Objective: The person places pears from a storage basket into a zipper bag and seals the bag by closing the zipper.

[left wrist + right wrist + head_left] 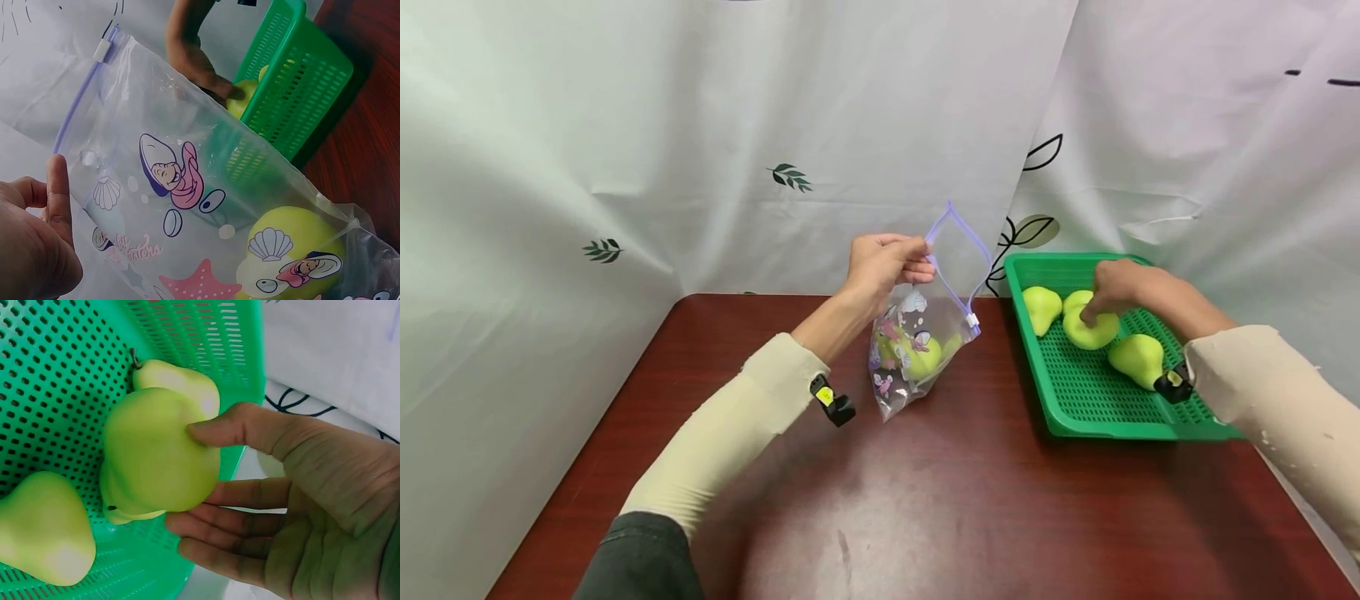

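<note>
My left hand (pixel 887 265) pinches the rim of a clear slider zip bag (pixel 887 385) with a purple zip edge and printed sea pictures. The bag's mouth gapes, and round yellow-green fruit (pixel 300 250) lies low inside it. Over at the right, my right hand (pixel 1118 287) reaches into a green plastic basket (pixel 1047 400). Its thumb presses on a round green fruit (pixel 156 450), with the fingers curled against the far side. Around that fruit lie green pears, one (pixel 1041 310) by the basket's left wall and another (pixel 1137 360) nearer the wrist.
Bag and basket stand on a dark red-brown table (pixel 925 508). Behind it hangs a pale cloth (pixel 820 108) with leaf prints. Each wrist wears a small black camera, such as the left one (pixel 833 402).
</note>
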Tool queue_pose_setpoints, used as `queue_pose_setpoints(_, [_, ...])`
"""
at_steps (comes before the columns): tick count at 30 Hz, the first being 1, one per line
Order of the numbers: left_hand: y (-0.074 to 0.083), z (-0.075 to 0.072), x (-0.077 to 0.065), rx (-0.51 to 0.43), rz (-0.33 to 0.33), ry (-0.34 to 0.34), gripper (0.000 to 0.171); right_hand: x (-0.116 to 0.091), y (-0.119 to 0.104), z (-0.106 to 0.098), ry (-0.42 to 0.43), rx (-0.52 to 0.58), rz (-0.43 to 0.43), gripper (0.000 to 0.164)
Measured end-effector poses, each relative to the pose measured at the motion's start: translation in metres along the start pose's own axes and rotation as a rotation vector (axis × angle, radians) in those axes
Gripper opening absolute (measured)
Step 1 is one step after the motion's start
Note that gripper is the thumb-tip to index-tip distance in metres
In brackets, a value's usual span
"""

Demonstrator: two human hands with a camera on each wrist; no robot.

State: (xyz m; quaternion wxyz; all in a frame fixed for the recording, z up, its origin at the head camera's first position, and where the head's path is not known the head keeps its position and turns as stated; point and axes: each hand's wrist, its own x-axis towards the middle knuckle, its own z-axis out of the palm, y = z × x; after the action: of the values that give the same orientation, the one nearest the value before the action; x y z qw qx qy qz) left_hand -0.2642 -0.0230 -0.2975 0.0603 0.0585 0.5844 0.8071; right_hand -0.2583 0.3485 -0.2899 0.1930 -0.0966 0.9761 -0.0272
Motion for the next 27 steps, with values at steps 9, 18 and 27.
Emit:
queue_pose_setpoints(9, [0.001,-0.003,0.000,-0.005,0.008,0.005,0.022,-0.006,-0.016,-0.009,0.120,-0.012,-0.010,0.041])
queue_pose_setpoints(18, [0.001,-0.004,-0.001,-0.015,0.019,0.009,0.019,-0.018,-0.028,-0.040,0.203,-0.033,-0.044,0.038])
queue_pose_setpoints(27, [0.000,-0.006,0.000,-0.014,0.015,0.005,0.019,-0.026,-0.035,-0.066,0.286,-0.011,-0.041,0.048])
